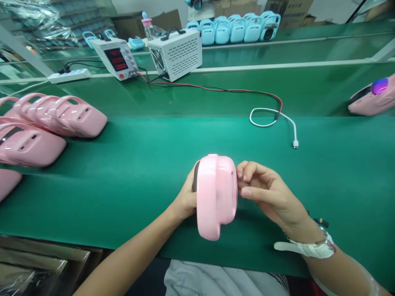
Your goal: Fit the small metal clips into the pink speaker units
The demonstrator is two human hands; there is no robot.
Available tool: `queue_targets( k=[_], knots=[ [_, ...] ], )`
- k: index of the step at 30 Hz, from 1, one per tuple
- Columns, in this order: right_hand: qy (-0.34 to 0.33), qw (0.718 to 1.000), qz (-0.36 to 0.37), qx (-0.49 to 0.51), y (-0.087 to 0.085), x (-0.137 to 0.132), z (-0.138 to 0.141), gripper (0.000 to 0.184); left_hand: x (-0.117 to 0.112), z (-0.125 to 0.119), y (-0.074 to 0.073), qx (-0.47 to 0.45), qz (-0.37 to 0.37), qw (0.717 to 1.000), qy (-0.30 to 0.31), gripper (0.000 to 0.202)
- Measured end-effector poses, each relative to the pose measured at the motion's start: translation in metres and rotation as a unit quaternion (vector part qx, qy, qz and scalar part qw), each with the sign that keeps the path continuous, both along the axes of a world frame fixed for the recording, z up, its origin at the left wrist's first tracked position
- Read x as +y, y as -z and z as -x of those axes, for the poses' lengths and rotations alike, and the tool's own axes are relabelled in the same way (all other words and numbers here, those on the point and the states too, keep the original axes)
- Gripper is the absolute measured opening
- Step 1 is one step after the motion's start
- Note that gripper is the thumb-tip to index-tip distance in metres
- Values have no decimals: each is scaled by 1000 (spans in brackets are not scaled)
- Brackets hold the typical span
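A glossy pink plastic device (212,197) is held upright just above the green bench, its narrow side turned toward me. My left hand (187,195) grips it from the left, where a dark panel edge shows; most of those fingers are hidden behind the body. At the device's right face is my right hand (262,189), its fingers curled and the tips close together against or beside the shell. Whether a small item sits between those fingertips I cannot tell. A white strap (308,246) circles the right wrist.
Several pink devices (80,117) stand at left, and another (375,94) lies far right. A white cable (295,142) with red-black leads runs to the power supply (117,57). Behind are a white vented box (177,53), a power strip (69,76) and several blue devices (237,31).
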State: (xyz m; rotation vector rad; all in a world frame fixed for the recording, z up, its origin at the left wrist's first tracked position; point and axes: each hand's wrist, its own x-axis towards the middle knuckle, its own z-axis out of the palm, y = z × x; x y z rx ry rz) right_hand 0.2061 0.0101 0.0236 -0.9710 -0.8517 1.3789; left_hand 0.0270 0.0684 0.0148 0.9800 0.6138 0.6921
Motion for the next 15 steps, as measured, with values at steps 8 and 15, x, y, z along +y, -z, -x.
queue_targets(
  k=[8, 15],
  knots=[
    [-15, 999, 37, 26, 4, 0, 6, 18, 6, 2, 14, 35, -121, 990, -64, 72],
    [-14, 999, 46, 16, 4, 1, 7, 20, 5, 4, 13, 60, -129, 988, -56, 73]
  ],
)
